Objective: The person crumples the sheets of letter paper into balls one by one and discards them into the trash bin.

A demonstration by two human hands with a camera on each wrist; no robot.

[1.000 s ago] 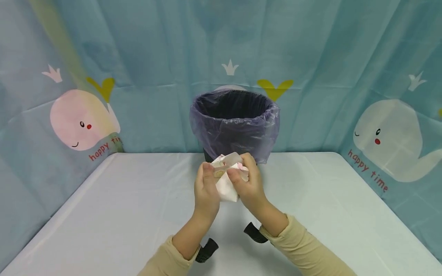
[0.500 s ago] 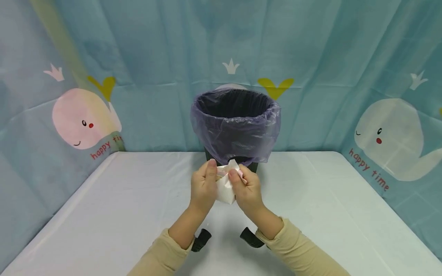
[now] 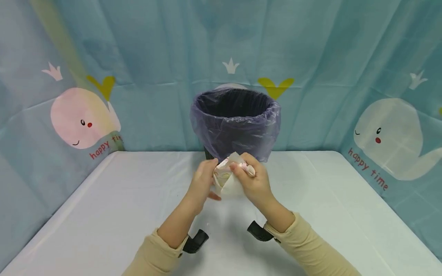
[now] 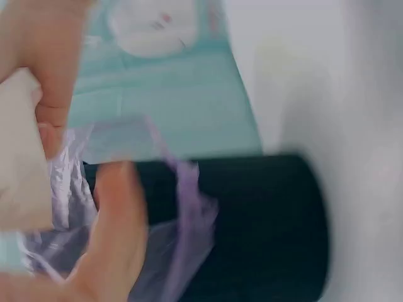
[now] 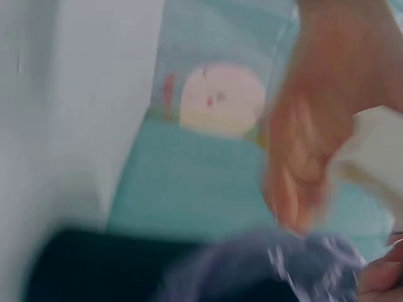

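Over the table, in front of the bin, a white paper packet (image 3: pixel 228 182) with pink print sits between the two hands, its top folds loose and creased. The right hand (image 3: pixel 253 178) pinches its upper right part, thumb on the near face. At the packet's left side is the left hand (image 3: pixel 201 182), back turned to the head camera, one digit sticking out low beside the paper. In the left wrist view a blurred, fairly straight digit (image 4: pixel 116 220) stands apart from the packet. The right wrist view has the left hand's fingers pointing downward beside the white paper (image 5: pixel 378 148).
A black trash bin (image 4: pixel 264 233) lined with a translucent purple bag (image 3: pixel 238 134) stands at the table's back edge, beyond the hands. White cloth covers the table (image 3: pixel 138 199). A blue-green curtain (image 3: pixel 155 96) with whale prints encloses the back and sides. Black wrist mounts (image 3: pixel 195 241) hang below both wrists.
The left hand has loosened its thumb-up grip and turned back-up at the packet's left side. The right hand has kept its pinch while the packet tilted and its top folds shifted.
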